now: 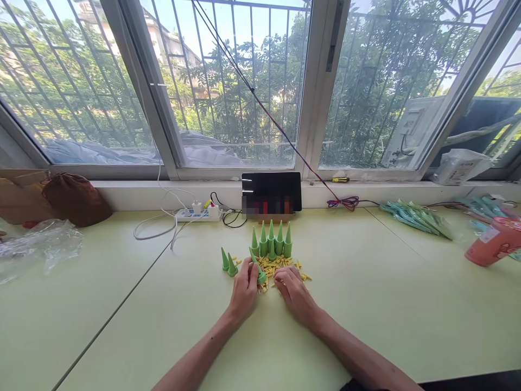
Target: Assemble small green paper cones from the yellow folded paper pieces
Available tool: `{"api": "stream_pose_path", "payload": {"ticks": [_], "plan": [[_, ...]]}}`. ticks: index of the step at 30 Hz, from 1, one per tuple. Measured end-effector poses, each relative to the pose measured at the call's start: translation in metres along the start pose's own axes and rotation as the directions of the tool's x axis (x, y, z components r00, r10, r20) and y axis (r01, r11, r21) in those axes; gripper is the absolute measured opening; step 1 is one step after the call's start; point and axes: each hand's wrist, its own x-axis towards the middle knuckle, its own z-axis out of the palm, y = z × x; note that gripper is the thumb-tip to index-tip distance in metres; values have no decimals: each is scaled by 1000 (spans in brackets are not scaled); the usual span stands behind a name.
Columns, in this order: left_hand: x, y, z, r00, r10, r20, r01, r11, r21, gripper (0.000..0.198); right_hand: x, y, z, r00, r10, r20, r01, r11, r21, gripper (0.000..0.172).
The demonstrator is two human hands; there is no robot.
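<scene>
My left hand (245, 288) is closed around a green plastic cone (260, 275), which tilts with its tip up and to the left. Close by on the right, my right hand (296, 288) has its fingers curled together over the edge of a pile of small yellow pieces (280, 263); whatever is between the fingertips is too small to make out. Behind the pile stand several upright green cones (271, 244), tips up. Two more green cones (232, 266) stand left of my left hand.
A dark-screened tablet (271, 191) leans at the back, beside a power strip (199, 215) with cables. Farther right are bundled green strips (419, 217) and a red cup (490, 241). A brown pouch (77, 198) and clear plastic bag (36, 247) lie left.
</scene>
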Motion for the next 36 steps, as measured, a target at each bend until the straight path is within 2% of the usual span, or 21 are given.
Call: {"api": "stream_pose_path", "payload": {"ticks": [5, 10, 15, 26, 36], "plan": [[-1, 2, 0, 999, 2, 40, -2, 1000, -9, 28, -4, 4, 2, 997, 18, -70, -16, 999, 38, 13], [-2, 6, 0, 995, 20, 96, -18, 1000, -20, 27, -6, 9, 5, 991, -16, -129, 19, 1000, 17, 14], [-2, 5, 0, 994, -4, 105, 9, 999, -43, 31, -6, 10, 5, 992, -35, -120, 32, 999, -27, 19], [-10, 8, 7, 970, -26, 241, 75, 978, -195, 32, -6, 8, 5, 994, 12, -107, -8, 999, 42, 25], [-11, 6, 6, 969, 11, 246, 24, 990, -137, 28, -6, 4, 5, 996, 65, -63, -62, 996, 61, 21]]}}
